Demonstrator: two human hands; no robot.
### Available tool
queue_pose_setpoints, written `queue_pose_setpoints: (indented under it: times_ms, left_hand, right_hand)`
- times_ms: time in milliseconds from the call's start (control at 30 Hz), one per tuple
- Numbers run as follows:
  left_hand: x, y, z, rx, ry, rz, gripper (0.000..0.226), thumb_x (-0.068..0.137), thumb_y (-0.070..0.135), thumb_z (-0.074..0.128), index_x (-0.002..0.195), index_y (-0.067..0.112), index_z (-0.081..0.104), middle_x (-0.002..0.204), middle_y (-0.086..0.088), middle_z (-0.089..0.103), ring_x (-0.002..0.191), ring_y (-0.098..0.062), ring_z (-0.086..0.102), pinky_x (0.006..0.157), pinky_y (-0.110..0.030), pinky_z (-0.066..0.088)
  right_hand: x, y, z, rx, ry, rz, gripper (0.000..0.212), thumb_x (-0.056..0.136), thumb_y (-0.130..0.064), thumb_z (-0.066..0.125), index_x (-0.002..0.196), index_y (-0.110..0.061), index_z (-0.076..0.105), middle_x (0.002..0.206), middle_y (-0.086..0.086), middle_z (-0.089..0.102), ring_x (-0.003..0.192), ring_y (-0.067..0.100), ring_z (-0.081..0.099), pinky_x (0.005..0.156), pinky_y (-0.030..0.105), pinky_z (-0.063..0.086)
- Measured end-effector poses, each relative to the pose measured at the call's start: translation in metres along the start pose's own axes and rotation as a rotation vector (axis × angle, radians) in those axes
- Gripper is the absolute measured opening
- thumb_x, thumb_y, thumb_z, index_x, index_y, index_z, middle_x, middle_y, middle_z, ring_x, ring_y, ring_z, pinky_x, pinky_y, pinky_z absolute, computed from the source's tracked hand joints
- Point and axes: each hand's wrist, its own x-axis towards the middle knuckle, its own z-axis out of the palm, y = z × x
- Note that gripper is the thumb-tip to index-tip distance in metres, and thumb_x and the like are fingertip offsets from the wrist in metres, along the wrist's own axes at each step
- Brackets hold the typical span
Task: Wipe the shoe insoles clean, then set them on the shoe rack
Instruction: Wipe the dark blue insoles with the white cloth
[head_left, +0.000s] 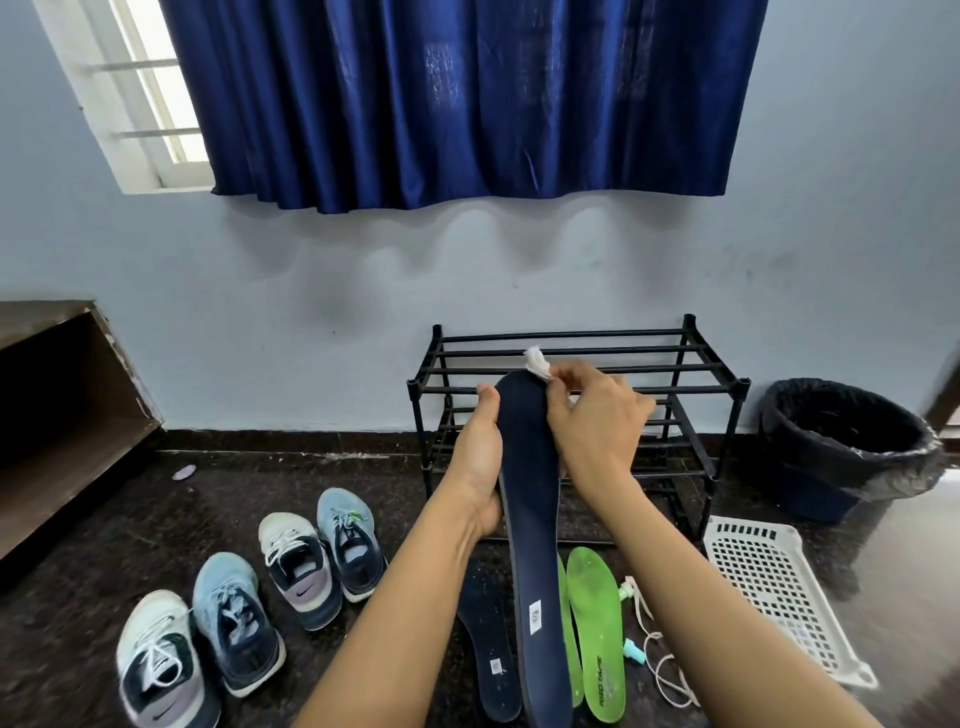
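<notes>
In the middle of the frame the left hand (480, 457) grips a dark blue insole (530, 499) along its left edge, fingers wrapped behind it and the thumb at the front near the tip. The insole stands nearly upright, its far end in front of the black shoe rack (691, 374) and its near end reaching the bottom edge of the frame. The right hand (592, 421) pinches a small white wad of tissue (536, 361) against the insole's upper right tip.

On the dark floor below, a second dark insole (491, 644) lies just left of the held one, and two green insoles (595, 623) lie just right of it. Four sneakers (298, 566) sit at lower left. A white plastic basket (769, 587) lies at lower right, with a black-lined bin (841, 441) above it. A blue curtain (457, 93) hangs across the top.
</notes>
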Motion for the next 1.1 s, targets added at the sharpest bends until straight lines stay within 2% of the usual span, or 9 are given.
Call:
queue_pose_setpoints:
  times_ms: [100,200,300,367,467,567,733,900,1100]
  left_hand:
    - [-0.002,0.002,0.001,-0.024,-0.021,-0.01,0.065,0.099,0.061,0.028,0.108,0.009,0.067,0.085,-0.011,0.075,0.071,-0.019,0.072,0.058,-0.026,0.056]
    - [-0.001,0.005,0.002,-0.079,-0.017,-0.007,0.067,0.098,0.062,0.027,0.107,0.01,0.068,0.089,-0.012,0.075,0.078,-0.021,0.071,0.065,-0.028,0.056]
    - [0.001,0.009,0.001,-0.131,0.012,-0.003,0.069,0.097,0.064,0.029,0.114,0.01,0.067,0.09,-0.014,0.073,0.08,-0.025,0.07,0.063,-0.029,0.055]
    - [0.003,0.01,-0.002,-0.126,0.026,-0.003,0.067,0.097,0.063,0.03,0.113,0.01,0.068,0.084,-0.013,0.073,0.073,-0.025,0.07,0.058,-0.027,0.055]
    - [0.008,0.014,-0.008,-0.116,0.035,-0.005,0.067,0.098,0.062,0.03,0.096,0.008,0.07,0.074,-0.011,0.073,0.059,-0.021,0.07,0.051,-0.024,0.054]
    - [0.007,0.014,-0.01,-0.124,0.031,-0.004,0.071,0.097,0.064,0.03,0.1,0.006,0.07,0.077,-0.013,0.073,0.062,-0.023,0.07,0.052,-0.025,0.054]
    - [0.007,0.007,-0.007,-0.139,0.01,0.015,0.065,0.098,0.062,0.029,0.107,0.011,0.069,0.084,-0.012,0.073,0.074,-0.023,0.069,0.065,-0.031,0.054]
    - [0.007,0.006,-0.005,-0.139,-0.014,0.029,0.068,0.098,0.063,0.028,0.113,0.01,0.067,0.085,-0.012,0.073,0.079,-0.024,0.068,0.068,-0.031,0.053]
    - [0.01,0.007,-0.005,-0.026,-0.005,0.057,0.065,0.097,0.064,0.028,0.092,0.013,0.069,0.074,-0.007,0.071,0.065,-0.019,0.069,0.055,-0.024,0.054]
  right_hand:
    - [0.001,0.002,0.0,0.052,0.091,-0.025,0.016,0.089,-0.025,0.054,0.097,-0.025,0.068,0.088,-0.006,0.07,0.09,0.023,0.053,0.081,0.038,0.026]
    - [-0.002,0.003,0.0,0.083,0.184,-0.124,0.013,0.084,-0.023,0.057,0.089,-0.022,0.068,0.082,-0.006,0.07,0.083,0.024,0.052,0.076,0.037,0.026]
    - [-0.009,0.003,0.001,0.02,0.115,-0.277,0.011,0.08,-0.022,0.061,0.084,-0.022,0.071,0.08,-0.004,0.071,0.08,0.026,0.052,0.071,0.035,0.027]
    - [-0.011,0.003,0.001,0.01,-0.011,-0.26,0.011,0.082,-0.02,0.063,0.087,-0.024,0.072,0.083,-0.004,0.071,0.085,0.027,0.051,0.072,0.034,0.024]
    - [-0.019,0.002,0.002,0.0,-0.134,-0.262,0.012,0.082,-0.021,0.063,0.089,-0.027,0.071,0.084,-0.006,0.071,0.088,0.026,0.052,0.073,0.035,0.026]
    - [-0.024,0.0,0.005,-0.042,-0.063,-0.311,0.01,0.078,-0.02,0.067,0.084,-0.027,0.072,0.075,-0.005,0.07,0.078,0.027,0.055,0.069,0.034,0.025]
    - [-0.005,-0.002,0.005,-0.024,-0.031,-0.188,0.014,0.085,-0.025,0.06,0.094,-0.026,0.071,0.082,-0.002,0.07,0.086,0.026,0.053,0.074,0.037,0.026]
    - [0.001,-0.004,0.005,0.038,-0.004,-0.164,0.015,0.085,-0.02,0.06,0.094,-0.021,0.072,0.085,0.001,0.071,0.088,0.029,0.053,0.077,0.038,0.029]
    - [-0.016,-0.008,0.013,0.159,-0.001,-0.249,0.013,0.079,-0.016,0.064,0.087,-0.018,0.073,0.079,0.003,0.071,0.078,0.03,0.056,0.072,0.039,0.038]
